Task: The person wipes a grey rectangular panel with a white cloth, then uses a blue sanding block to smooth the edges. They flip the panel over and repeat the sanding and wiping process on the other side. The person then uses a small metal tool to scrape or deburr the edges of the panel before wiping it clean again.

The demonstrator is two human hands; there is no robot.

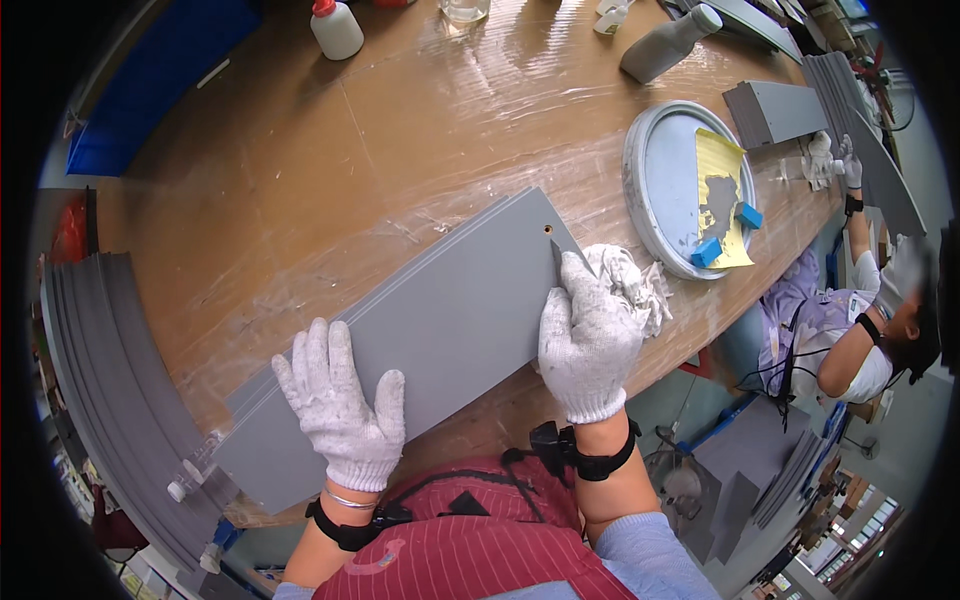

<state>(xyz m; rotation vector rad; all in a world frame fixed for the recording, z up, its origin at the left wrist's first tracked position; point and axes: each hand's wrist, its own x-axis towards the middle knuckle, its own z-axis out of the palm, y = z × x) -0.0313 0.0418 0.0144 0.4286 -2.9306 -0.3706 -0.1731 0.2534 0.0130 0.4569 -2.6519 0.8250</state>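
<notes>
One long rectangular panel, smooth matt grey point(450, 320), lies aslant near my edge of a brown tabletop under wrinkled clear film point(250, 200); stepped edges of like panels show beneath it. Near its far right corner I log a small round hole with a brassy rim point(548, 230). My left hand, in a white knitted glove point(345, 410), rests open on the panel, fingers spread. My right hand, gloved alike point(590, 345), is closed around a slim dark-grey pointed tool point(557, 262), tip just beside the hole; its exact kind I cannot tell. Beside that glove: one crumpled white cloth point(640, 290). Beyond: a round pale-grey lid-like tray point(668, 170), bearing a torn yellow sheet point(735, 165) and two blue blocks point(706, 252).
</notes>
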